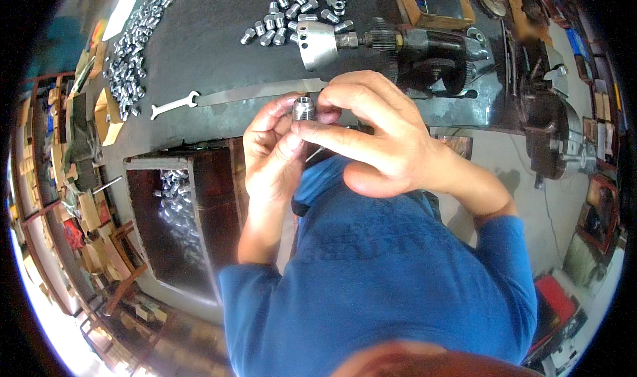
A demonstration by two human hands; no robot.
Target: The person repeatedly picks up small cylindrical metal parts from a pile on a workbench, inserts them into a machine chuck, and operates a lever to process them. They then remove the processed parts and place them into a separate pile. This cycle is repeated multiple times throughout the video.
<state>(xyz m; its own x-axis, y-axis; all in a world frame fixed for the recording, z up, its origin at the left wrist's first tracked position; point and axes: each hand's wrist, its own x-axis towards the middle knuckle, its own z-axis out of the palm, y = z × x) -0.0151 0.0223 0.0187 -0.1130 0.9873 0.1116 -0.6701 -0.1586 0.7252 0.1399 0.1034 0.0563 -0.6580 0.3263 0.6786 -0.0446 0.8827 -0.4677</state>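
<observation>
- Carton point(108, 117), opened-out cardboard, at 9 o'clock from the held piece.
- Long heap of metal fittings point(133, 62), near 10 o'clock, scattered along the table point(212, 32).
- Wrench point(176, 104), open-ended and silvery, lying on the table at 9 o'clock.
- Dark box point(215, 211), at 8 o'clock, open, with more shiny fittings point(178, 204) inside.
- Left hand point(271, 145), its fingers closed on the piece from 8 o'clock.
- Small cluster of fittings point(292, 11), at 12 o'clock, loose on the table.
- Threaded metal fitting point(304, 110), held between both hands in front of the table's near edge, its open end toward 12 o'clock.
- Silver cone point(317, 45), just past 12 o'clock, with holes in its side.
- Right hand point(388, 138), its fingers pinching the same fitting from 3 o'clock.
- Geared machine point(431, 52), on the table at 2 o'clock, dark and greasy.
</observation>
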